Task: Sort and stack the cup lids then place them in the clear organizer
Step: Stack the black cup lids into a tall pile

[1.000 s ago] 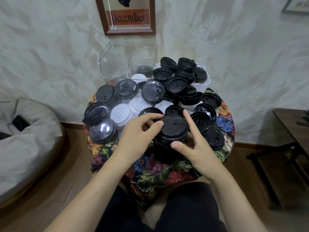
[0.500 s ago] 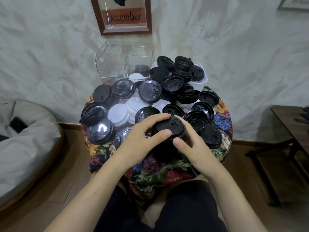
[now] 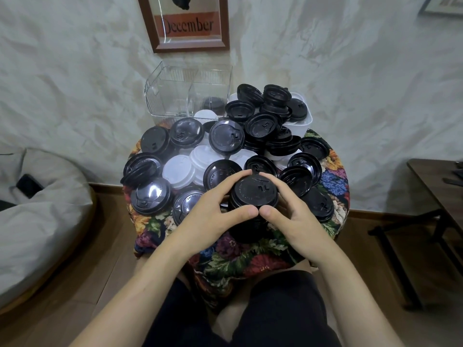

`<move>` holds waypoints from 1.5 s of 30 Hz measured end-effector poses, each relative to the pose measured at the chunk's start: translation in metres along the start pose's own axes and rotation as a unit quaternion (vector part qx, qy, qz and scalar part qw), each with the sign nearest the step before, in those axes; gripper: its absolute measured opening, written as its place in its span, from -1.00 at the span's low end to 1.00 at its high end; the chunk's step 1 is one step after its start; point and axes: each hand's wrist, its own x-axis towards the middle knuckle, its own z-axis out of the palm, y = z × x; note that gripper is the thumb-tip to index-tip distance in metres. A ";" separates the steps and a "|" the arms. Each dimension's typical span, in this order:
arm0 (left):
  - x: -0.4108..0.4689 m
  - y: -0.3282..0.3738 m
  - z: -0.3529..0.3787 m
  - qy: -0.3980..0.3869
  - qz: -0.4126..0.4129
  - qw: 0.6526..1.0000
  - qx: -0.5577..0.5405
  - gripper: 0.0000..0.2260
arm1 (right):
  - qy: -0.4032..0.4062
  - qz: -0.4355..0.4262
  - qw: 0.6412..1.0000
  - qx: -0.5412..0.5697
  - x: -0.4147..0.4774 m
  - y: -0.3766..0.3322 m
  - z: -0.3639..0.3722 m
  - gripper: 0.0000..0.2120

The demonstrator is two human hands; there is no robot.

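L hand [image 3: 213, 216] + R hand [image 3: 292, 216] grip black lid stack [image 3: 254, 194] btwn them.

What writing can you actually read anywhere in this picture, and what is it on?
"December": on the framed picture on the wall.
Raised lettering around the rim of a black lid and on top of the stack of black lids: too small to read.

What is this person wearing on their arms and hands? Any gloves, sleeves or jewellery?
Nothing shows on them. The left hand and right hand are bare, with no gloves and no rings visible. The left forearm and right forearm carry no sleeve, watch or bracelet as far as the frame shows. The only clothing in view is a dark garment over the lap.
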 end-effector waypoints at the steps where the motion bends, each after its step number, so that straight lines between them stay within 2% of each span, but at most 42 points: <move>1: 0.000 -0.001 0.000 0.001 0.000 1.000 0.002 -0.40 | -0.003 0.001 1.000 -0.002 0.000 0.000 0.000 -0.29; 5: -0.001 -0.002 0.001 -0.003 0.002 1.000 0.007 -0.38 | -0.011 0.005 1.000 -0.001 0.000 0.003 -0.002 -0.39; 22: 0.000 -0.006 -0.004 -0.036 -0.001 0.999 -0.018 -0.43 | -0.019 0.003 1.000 0.009 0.001 0.006 -0.003 -0.42; 30: -0.001 -0.009 -0.005 -0.038 -0.002 0.999 -0.022 -0.41 | -0.016 0.008 0.999 -0.034 0.006 -0.004 -0.007 -0.44; 36: -0.001 -0.008 -0.008 -0.042 -0.007 0.999 -0.014 -0.36 | -0.009 0.008 1.000 -0.029 0.004 -0.003 -0.001 -0.36; 40: -0.006 -0.011 -0.012 0.024 0.009 1.000 -0.001 -0.39 | -0.001 0.011 0.999 -0.035 0.003 -0.003 0.002 -0.34; 43: -0.013 -0.013 -0.025 0.191 0.041 0.980 0.032 -0.72 | 0.007 0.011 0.999 -0.038 0.004 -0.002 0.004 -0.34; 45: -0.017 -0.021 -0.045 0.304 0.057 0.940 0.147 -0.86 | 0.011 0.011 0.999 -0.037 0.004 -0.002 0.005 -0.31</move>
